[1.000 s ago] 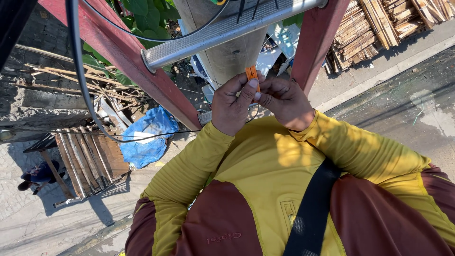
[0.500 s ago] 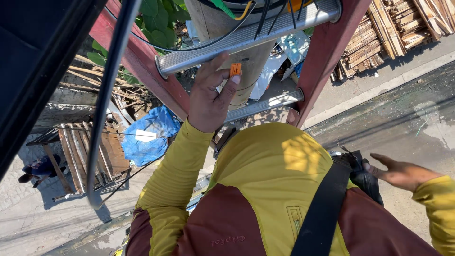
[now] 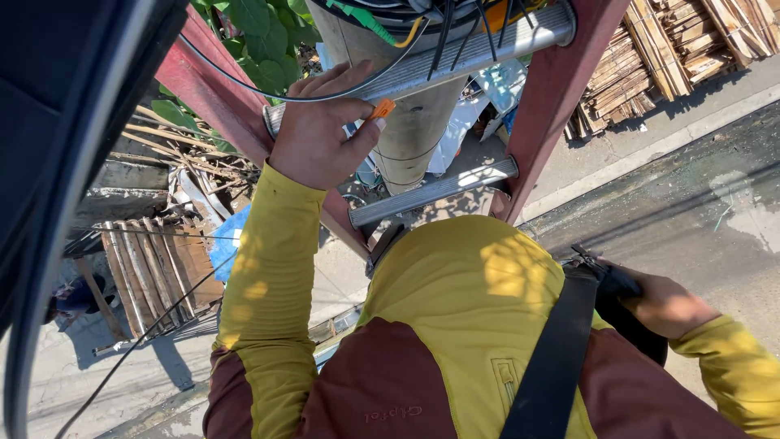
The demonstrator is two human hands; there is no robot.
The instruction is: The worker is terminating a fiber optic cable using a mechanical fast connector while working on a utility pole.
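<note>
Fingers (image 3: 357,138) of left hand (image 3: 317,134) pinched on small orange clip (image 3: 380,108) just below ladder rung (image 3: 455,57): likely light, stiff, easily dropped, best gripped by its flat sides; right hand (image 3: 666,305) at black pouch (image 3: 621,297), grip unclear.

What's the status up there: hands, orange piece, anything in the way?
Left hand pinches small orange piece at the ladder rung. Right hand down at black pouch on the hip. Black cables crowd the rung.
</note>
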